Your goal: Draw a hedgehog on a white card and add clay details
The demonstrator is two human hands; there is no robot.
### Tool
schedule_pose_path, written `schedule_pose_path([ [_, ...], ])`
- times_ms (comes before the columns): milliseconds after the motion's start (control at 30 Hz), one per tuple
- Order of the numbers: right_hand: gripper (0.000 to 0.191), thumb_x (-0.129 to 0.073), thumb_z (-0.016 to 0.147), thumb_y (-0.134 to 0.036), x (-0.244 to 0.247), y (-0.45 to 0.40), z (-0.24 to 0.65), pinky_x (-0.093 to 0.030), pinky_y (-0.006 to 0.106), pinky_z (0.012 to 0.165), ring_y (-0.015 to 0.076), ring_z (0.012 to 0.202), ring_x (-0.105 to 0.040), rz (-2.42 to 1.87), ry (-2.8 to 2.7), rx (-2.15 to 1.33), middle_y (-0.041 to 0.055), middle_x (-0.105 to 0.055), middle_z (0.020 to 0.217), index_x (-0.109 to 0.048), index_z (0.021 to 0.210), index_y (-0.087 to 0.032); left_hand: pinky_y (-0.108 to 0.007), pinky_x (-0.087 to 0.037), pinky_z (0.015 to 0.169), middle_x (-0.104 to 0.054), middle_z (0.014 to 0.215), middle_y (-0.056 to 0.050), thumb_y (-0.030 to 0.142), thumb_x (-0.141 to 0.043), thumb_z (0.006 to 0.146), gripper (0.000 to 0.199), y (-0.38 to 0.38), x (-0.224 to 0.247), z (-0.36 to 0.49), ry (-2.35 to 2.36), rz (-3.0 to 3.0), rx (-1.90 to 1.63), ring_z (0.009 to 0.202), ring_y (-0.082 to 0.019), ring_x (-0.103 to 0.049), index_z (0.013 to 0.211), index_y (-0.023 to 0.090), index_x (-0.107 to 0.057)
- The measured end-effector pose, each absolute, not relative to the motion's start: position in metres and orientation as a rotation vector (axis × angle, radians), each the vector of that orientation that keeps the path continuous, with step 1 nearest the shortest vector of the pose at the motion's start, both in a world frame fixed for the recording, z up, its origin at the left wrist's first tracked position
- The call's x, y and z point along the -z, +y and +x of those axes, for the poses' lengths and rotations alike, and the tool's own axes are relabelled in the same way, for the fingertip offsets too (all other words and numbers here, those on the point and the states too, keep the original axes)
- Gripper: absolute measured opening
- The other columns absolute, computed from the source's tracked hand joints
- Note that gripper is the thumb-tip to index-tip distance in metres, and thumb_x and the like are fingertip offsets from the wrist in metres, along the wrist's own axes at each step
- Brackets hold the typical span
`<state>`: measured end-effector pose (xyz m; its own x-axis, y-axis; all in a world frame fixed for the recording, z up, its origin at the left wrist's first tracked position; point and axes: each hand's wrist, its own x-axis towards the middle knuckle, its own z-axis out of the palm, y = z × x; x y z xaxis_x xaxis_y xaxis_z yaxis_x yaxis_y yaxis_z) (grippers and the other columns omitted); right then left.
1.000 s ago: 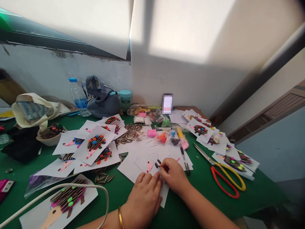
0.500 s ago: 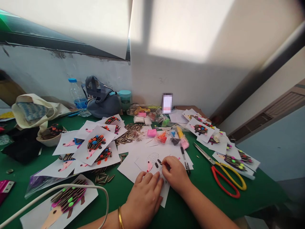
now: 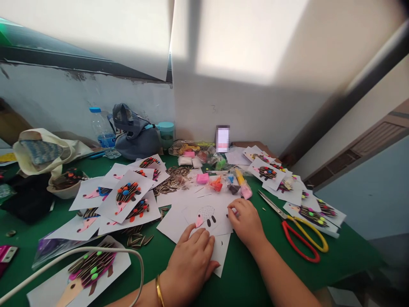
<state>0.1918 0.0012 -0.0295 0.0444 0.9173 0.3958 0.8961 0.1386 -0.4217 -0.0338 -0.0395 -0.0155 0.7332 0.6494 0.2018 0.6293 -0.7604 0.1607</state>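
A white card (image 3: 194, 217) bears an outlined hedgehog body (image 3: 205, 213), a pink clay head (image 3: 198, 221) and two dark oval feet (image 3: 211, 221). My left hand (image 3: 193, 258) rests palm down across the card's lower part, fingers stretched out, one fingertip beside the pink head. To the right of the drawing, my right hand (image 3: 244, 221) has its thumb and index finger curled together at the paper's edge. A small dark bit shows by those fingertips; what they hold, if anything, is too small to name.
Finished hedgehog cards lie in piles left (image 3: 126, 196) and right (image 3: 266, 172). Scissors (image 3: 289, 226) lie right of my right hand. Behind are sunflower seeds (image 3: 174, 179), bagged clay (image 3: 215, 183) and a phone (image 3: 223, 140). A white cable (image 3: 96, 248) crosses the front left.
My right hand has moved right, away from the dark feet, to the paper's edge. My left hand stays nearly in place. The camera view has shifted slightly.
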Motion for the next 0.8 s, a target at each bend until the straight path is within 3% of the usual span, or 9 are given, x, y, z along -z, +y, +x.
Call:
schedule_pose_path([
  [167, 0.016, -0.050, 0.087, -0.024, 0.024, 0.011, 0.213, -0.039, 0.034, 0.082, 0.0230, 0.092, -0.056, -1.802, -1.754, 0.001, 0.0055, -0.067, 0.094, -0.065, 0.084, -0.021, -0.050, -0.018, 0.117, -0.066, 0.112, -0.009, 0.049, -0.057, 0.088, 0.045, -0.036, 0.019, -0.035, 1.026, 2.878, -0.422, 0.109, -0.026, -0.059, 0.119, 0.017, -0.060],
  [300, 0.016, -0.051, 0.088, -0.025, 0.011, 0.021, 0.221, -0.038, 0.035, 0.080, 0.0233, 0.093, -0.056, -1.861, -1.806, 0.102, 0.0057, -0.067, 0.098, -0.067, 0.088, -0.022, -0.051, -0.013, 0.118, -0.064, 0.121, -0.011, 0.052, -0.053, 0.090, 0.049, -0.034, 0.028, -0.037, 0.997, 2.902, -0.501, 0.115, -0.027, -0.057, 0.122, 0.015, -0.059],
  [567, 0.026, -0.061, 0.087, -0.038, -0.005, 0.057, 0.181, -0.033, 0.039, 0.083, 0.0273, 0.101, -0.051, -1.962, -2.058, 0.314, 0.0086, -0.063, 0.102, -0.068, 0.110, -0.025, -0.049, -0.002, 0.119, -0.069, 0.113, -0.008, 0.048, -0.054, 0.090, 0.040, -0.030, 0.033, -0.038, 0.956, 2.912, -0.590, 0.110, -0.025, -0.059, 0.112, 0.015, -0.064],
  [667, 0.030, -0.063, 0.085, -0.044, -0.001, 0.067, 0.169, -0.032, 0.041, 0.083, 0.0294, 0.100, -0.048, -1.997, -2.101, 0.367, 0.0115, -0.062, 0.101, -0.067, 0.103, -0.020, -0.050, 0.002, 0.119, -0.069, 0.107, -0.006, 0.046, -0.058, 0.088, 0.036, -0.029, 0.031, -0.038, 0.955, 2.899, -0.579, 0.108, -0.025, -0.060, 0.108, 0.017, -0.065],
  [800, 0.020, -0.063, 0.086, -0.037, 0.007, 0.067, 0.169, -0.032, 0.042, 0.084, 0.0294, 0.100, -0.048, -1.973, -2.090, 0.417, 0.0118, -0.062, 0.102, -0.067, 0.096, -0.020, -0.051, 0.002, 0.120, -0.068, 0.102, -0.005, 0.041, -0.061, 0.086, 0.029, -0.028, 0.028, -0.038, 0.971, 2.863, -0.573, 0.105, -0.023, -0.060, 0.103, 0.018, -0.064],
])
